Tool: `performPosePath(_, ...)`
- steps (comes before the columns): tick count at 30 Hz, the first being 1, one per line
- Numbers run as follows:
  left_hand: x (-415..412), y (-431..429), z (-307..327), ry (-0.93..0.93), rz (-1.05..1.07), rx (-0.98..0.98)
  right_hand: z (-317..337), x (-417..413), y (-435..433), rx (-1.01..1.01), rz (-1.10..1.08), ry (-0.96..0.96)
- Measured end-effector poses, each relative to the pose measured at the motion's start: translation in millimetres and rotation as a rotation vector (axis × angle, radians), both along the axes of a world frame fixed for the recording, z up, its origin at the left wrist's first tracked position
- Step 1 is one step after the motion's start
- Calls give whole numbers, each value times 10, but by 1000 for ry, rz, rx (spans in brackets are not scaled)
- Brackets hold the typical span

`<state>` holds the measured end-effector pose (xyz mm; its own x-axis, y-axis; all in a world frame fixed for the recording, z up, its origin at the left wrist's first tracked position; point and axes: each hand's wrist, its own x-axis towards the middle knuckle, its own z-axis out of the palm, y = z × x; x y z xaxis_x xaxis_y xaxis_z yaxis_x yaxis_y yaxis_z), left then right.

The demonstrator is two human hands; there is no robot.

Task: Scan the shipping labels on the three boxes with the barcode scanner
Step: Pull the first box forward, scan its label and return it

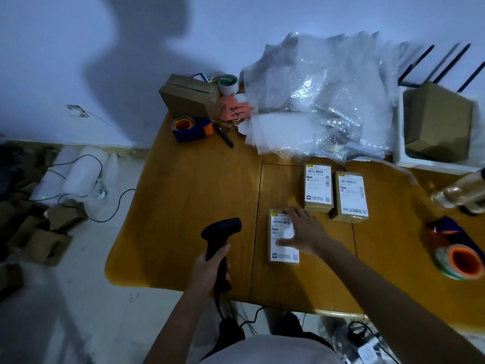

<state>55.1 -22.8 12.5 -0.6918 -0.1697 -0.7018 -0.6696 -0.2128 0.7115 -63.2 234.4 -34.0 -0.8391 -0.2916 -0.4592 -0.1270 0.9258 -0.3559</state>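
Three small brown boxes with white shipping labels lie on the yellow wooden table [189, 206]. The near box [280, 227] lies closest to me; my right hand [304, 232] rests flat on its label with fingers spread. The middle box [318, 186] and the right box [351, 197] sit side by side just beyond it. My left hand [210, 269] grips the handle of a black barcode scanner [220, 232], held upright to the left of the near box, its head pointing away from me. A black cable hangs from the scanner's handle.
A pile of bubble wrap [322, 101] covers the back of the table. Cardboard boxes [189, 97], a tape dispenser [191, 128], a tape roll [227, 84] and a pen [224, 136] lie back left. Another tape dispenser [456, 256] and a clear bottle [462, 193] sit right.
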Motion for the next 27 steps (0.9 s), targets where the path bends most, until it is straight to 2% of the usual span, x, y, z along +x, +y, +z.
performPosePath(8,151,59,-46,-55,-58,-32,-140,558,49,-120,-118,-22)
performPosePath(13,217,109,-65,-90,-89,-31,-168,806,66,-310,-554,-22)
performPosePath(16,222,144,-114,-92,-104,-9,-192,932,55,-329,-734,-170)
performPosePath(22,173,283,-155,-94,-209,-45,-223,1141,28,-522,-807,-409)
performPosePath(27,172,383,-175,-115,-262,-49,-190,1210,-84,-630,-784,-489)
